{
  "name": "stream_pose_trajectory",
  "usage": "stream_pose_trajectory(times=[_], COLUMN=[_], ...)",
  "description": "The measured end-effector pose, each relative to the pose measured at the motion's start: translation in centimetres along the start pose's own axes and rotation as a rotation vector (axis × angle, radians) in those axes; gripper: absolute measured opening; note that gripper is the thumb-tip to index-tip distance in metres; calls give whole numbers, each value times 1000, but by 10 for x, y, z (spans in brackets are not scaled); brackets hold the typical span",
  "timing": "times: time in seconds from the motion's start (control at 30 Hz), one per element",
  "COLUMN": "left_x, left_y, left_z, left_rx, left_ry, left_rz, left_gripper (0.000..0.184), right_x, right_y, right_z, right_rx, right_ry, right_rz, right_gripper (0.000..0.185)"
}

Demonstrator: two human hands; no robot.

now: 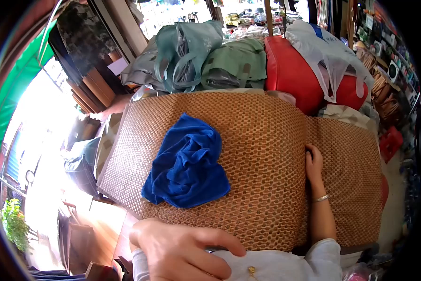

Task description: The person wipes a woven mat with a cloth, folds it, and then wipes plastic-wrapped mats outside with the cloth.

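Observation:
A woven brown mat spreads in front of me, its right side raised in a rounded fold over another woven section. On the mat lies a crumpled blue cloth, touched by neither hand. My right hand, a bracelet on its wrist, is at the fold's right edge with its fingers curled against the mat; the fingertips are partly hidden. Close to my body, my left hand hovers near the mat's front edge, fingers loosely bent and apart, with nothing visible in them.
Behind the mat stand a teal bag, a green bag and a red padded item partly under a white plastic bag. Shelves of goods line the right. A plaid-covered bundle stands at left.

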State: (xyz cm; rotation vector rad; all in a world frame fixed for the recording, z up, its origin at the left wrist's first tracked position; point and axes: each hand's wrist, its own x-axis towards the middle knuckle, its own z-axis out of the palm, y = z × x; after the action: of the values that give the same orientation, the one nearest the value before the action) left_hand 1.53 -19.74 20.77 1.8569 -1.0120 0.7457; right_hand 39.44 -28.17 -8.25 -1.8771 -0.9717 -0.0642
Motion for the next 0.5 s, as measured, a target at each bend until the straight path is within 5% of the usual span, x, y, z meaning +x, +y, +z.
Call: stream_pose_trajectory(times=[0.1, 0.2, 0.27, 0.33, 0.5], left_x=[-7, -13, -17, -19, -95], left_y=[-4, -16, -13, -26, -87], left_z=[10, -9, -16, -26, -64], left_rx=[-12, 91, 156, 288, 976], left_ry=[82, -189, -116, 16, -178], left_rz=[-99, 130, -15, -63, -1009], left_gripper=[21, 27, 7, 8, 70], right_x=[-2, -1, -1, 0, -1], right_y=[2, 3, 1, -2, 3], right_z=[-1, -1, -2, -1, 1], right_rx=[-13, -44, -32, -13, -18], right_ry=[-2, 4, -6, -27, 2], right_rz=[-26, -28, -12, -5, 13], right_gripper=[27, 27, 27, 27, 27])
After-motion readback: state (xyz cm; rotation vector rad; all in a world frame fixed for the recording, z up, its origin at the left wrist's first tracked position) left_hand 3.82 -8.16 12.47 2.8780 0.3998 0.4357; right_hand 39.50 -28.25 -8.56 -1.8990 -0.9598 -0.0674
